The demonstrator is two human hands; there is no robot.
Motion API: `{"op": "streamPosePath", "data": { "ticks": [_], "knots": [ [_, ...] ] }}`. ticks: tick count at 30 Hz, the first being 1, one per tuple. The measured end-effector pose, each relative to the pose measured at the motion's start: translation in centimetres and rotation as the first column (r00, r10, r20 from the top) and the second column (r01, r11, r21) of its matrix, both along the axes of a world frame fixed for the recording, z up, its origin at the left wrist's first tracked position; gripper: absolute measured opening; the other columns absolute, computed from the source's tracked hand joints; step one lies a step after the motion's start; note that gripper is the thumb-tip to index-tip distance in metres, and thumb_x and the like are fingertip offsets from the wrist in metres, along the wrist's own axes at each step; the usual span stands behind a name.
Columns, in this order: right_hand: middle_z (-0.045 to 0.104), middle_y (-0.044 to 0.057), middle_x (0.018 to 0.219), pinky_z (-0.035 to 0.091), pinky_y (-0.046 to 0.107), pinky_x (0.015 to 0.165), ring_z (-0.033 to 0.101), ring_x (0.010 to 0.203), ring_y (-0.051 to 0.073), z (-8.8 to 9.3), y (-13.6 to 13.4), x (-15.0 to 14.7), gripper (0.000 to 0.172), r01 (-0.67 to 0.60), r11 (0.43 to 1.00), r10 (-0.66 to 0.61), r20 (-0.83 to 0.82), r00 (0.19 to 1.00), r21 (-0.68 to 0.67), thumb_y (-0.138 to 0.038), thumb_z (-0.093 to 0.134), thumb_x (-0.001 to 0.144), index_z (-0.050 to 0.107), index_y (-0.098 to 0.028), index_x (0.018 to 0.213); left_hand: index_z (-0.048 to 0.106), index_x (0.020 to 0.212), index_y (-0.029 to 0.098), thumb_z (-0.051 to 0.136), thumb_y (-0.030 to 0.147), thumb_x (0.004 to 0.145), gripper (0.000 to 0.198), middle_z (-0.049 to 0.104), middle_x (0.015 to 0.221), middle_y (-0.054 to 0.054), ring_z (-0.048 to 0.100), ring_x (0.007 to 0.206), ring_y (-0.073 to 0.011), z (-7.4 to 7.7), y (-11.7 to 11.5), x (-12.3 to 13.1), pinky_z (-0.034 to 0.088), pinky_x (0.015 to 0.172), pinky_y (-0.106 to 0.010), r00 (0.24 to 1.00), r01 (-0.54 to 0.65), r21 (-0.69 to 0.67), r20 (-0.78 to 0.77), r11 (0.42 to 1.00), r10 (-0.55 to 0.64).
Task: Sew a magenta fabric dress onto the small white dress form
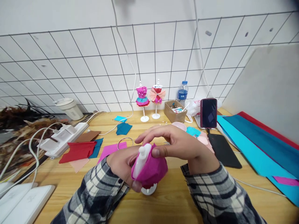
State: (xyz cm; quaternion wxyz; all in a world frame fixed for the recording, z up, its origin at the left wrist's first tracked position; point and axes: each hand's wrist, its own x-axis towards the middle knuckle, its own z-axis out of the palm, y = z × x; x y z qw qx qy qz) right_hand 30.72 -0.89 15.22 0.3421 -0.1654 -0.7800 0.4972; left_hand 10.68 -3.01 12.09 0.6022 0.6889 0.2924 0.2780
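A small white dress form (140,162) on a round white base (149,189) tilts toward me at the front of the table. Magenta paper (153,170) wraps its body, with a bit of red showing at the lower edge. My left hand (123,165) is closed round the form's left side, thumb low on the paper. From the right, my right hand (175,144) pinches the paper's upper edge between thumb and fingers; some fingertips are hidden behind the form.
Two dressed mini forms (142,96) stand by the tiled wall, beside a cardboard box (175,112) and a water bottle (182,92). Red paper (78,151) and a power strip (66,140) lie left. A phone (208,113), black tablet-like slab (224,151) and blue sheets (252,143) are right.
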Motion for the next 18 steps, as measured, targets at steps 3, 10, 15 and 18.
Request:
{"op": "streamPosePath", "data": {
  "ticks": [3, 10, 15, 18],
  "knots": [
    [0.069, 0.006, 0.107, 0.05, 0.033, 0.089, 0.063, 0.104, 0.019, -0.3, 0.4, 0.3, 0.018, 0.094, 0.991, -0.097, -0.023, 0.995, -0.097, -0.029, 0.07, 0.082, 0.067, -0.018, 0.095, 0.07, 0.102, 0.016, 0.074, 0.064, 0.061, 0.063, 0.071, 0.089, -0.008, 0.068, 0.078, -0.0274, 1.4, 1.9, -1.0, 0.055, 0.066, -0.034, 0.979, 0.198, -0.009, -0.04, 0.98, -0.199],
    [0.065, 0.001, 0.082, 0.049, 0.025, 0.064, 0.06, 0.073, 0.013, -1.3, 1.3, -0.6, 0.024, 0.47, 0.866, -0.48, -0.018, 0.877, -0.174, -0.039, 0.068, 0.08, 0.061, -0.019, 0.09, 0.053, 0.131, 0.022, 0.072, 0.067, 0.063, 0.084, 0.063, 0.12, -0.012, 0.056, 0.116, -0.0317, 2.1, 3.2, -1.2, 0.049, 0.091, -0.037, 0.958, -0.285, 0.209, 0.044, 0.935, 0.282],
    [0.063, 0.0, 0.082, 0.048, 0.025, 0.064, 0.058, 0.072, 0.013, -1.6, 1.3, -1.6, 0.03, 0.531, 0.835, -0.545, -0.086, 0.834, -0.145, -0.046, 0.07, 0.077, 0.058, -0.019, 0.084, 0.062, 0.118, 0.023, 0.069, 0.048, 0.079, 0.046, 0.069, 0.107, -0.006, 0.062, 0.104, -0.0258, 1.1, 2.3, 0.6, 0.051, 0.084, -0.033, 0.904, -0.412, 0.102, 0.167, 0.906, 0.393],
    [0.063, 0.0, 0.082, 0.046, 0.025, 0.061, 0.056, 0.067, 0.012, -1.6, 1.2, -1.9, 0.032, 0.59, 0.805, -0.593, -0.05, 0.804, -0.056, -0.05, 0.069, 0.077, 0.059, -0.02, 0.084, 0.063, 0.114, 0.022, 0.068, 0.045, 0.081, 0.04, 0.069, 0.103, -0.005, 0.062, 0.1, -0.0247, 1.2, 2.2, 0.9, 0.051, 0.081, -0.033, 0.907, -0.4, 0.091, 0.181, 0.912, 0.38]
  ]
}}
